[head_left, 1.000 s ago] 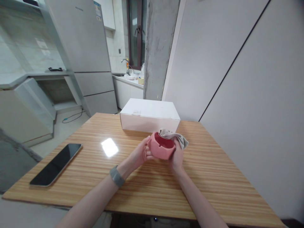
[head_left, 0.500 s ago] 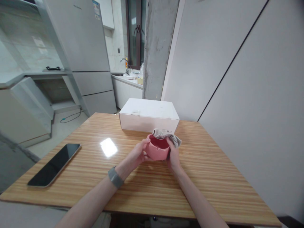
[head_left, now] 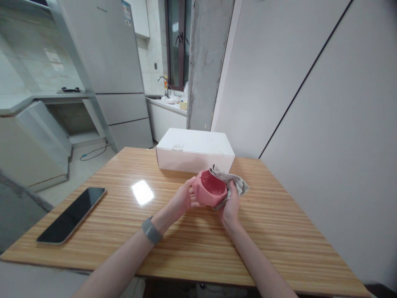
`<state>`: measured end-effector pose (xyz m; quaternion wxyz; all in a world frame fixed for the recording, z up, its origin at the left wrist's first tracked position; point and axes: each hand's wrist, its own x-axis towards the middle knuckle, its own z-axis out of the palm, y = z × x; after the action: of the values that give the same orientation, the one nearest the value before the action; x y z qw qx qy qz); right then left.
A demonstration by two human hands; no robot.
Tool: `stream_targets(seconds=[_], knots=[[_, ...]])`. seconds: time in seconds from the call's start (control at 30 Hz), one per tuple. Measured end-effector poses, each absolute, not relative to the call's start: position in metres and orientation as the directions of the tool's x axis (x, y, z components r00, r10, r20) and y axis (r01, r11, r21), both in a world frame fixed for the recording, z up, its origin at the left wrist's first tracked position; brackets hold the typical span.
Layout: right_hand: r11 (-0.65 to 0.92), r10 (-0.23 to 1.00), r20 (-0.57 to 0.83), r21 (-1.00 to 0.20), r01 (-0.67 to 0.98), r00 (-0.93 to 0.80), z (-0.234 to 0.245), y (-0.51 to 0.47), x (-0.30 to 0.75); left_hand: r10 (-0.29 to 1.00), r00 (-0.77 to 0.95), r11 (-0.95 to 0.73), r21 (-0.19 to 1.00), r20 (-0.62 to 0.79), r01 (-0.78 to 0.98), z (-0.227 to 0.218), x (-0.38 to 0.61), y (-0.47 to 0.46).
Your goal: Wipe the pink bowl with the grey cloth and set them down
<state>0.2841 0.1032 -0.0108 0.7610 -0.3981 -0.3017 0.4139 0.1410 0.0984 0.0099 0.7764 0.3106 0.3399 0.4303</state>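
Observation:
A pink faceted ashtray (head_left: 204,196) with a hollow inside is held above the table, its opening tilted toward the right and toward me. My left hand (head_left: 183,198) grips it by the left side, thumb near the rim and fingers below. Folded in my right hand (head_left: 231,207) is a grey cloth (head_left: 237,181), pressed against the ashtray's right side and rim. Part of the cloth shows beneath the ashtray too. Some fingertips of my right hand are hidden behind the cloth and the ashtray.
A white closed box (head_left: 195,142) stands on the wooden table (head_left: 279,231) just behind the ashtray. At the left lies a black-screened phone (head_left: 72,215). A pale wall (head_left: 325,145) rises along the right side; a fridge (head_left: 102,54) stands farther back.
The ashtray has tilted over to the right, and its notched front side has turned. My right hand and the cloth have shifted right and wrap more round its side.

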Motion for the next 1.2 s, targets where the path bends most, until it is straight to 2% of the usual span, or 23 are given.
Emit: stream_targets(seconds=[0.1, 0.27, 0.33, 0.5, 0.57, 0.7, 0.8, 0.9, 1.03, 1.1, 1.2], knots=[[0.251, 0.915, 0.037, -0.833, -0.494, 0.402, -0.008, 0.107, 0.287, 0.864, 0.432, 0.432, 0.821, -0.259, -0.372, 0.013, 0.133, 0.1], [0.173, 0.952, 0.015, -0.851, -0.496, 0.306, -0.014, 0.109, 0.281, 0.883, 0.379, 0.413, 0.839, -0.275, -0.354, 0.011, 0.132, 0.099], [0.216, 0.937, 0.048, -0.859, -0.464, 0.346, -0.018, 0.107, 0.277, 0.899, 0.354, 0.396, 0.822, -0.257, -0.409, 0.009, 0.136, 0.099], [0.399, 0.865, 0.266, -0.879, -0.263, 0.425, -0.019, 0.096, 0.267, 0.956, 0.279, 0.253, 0.752, -0.096, -0.609, 0.007, 0.147, 0.095], [0.379, 0.875, 0.234, -0.876, -0.299, 0.423, -0.017, 0.094, 0.265, 0.971, 0.226, 0.204, 0.751, -0.075, -0.628, 0.01, 0.148, 0.092], [0.27, 0.918, 0.027, -0.772, -0.575, 0.396, -0.012, 0.096, 0.265, 0.976, 0.213, 0.07, 0.881, 0.036, -0.469, 0.015, 0.146, 0.089], [0.258, 0.918, -0.041, -0.693, -0.673, 0.394, -0.008, 0.098, 0.268, 0.957, 0.227, -0.114, 0.954, 0.18, -0.278, 0.016, 0.146, 0.088], [0.266, 0.915, -0.052, -0.666, -0.697, 0.399, -0.005, 0.098, 0.27, 0.939, 0.222, -0.243, 0.963, 0.263, -0.115, 0.01, 0.147, 0.088], [0.24, 0.934, -0.036, -0.674, -0.699, 0.355, -0.007, 0.099, 0.273, 0.926, 0.123, -0.367, 0.927, 0.356, 0.081, 0.005, 0.145, 0.089], [0.233, 0.939, -0.014, -0.71, -0.665, 0.343, -0.011, 0.1, 0.273, 0.918, 0.105, -0.395, 0.909, 0.383, 0.131, 0.007, 0.144, 0.089], [0.26, 0.935, 0.079, -0.814, -0.519, 0.346, -0.017, 0.098, 0.271, 0.942, 0.074, -0.335, 0.936, 0.328, 0.111, 0.011, 0.144, 0.089]])
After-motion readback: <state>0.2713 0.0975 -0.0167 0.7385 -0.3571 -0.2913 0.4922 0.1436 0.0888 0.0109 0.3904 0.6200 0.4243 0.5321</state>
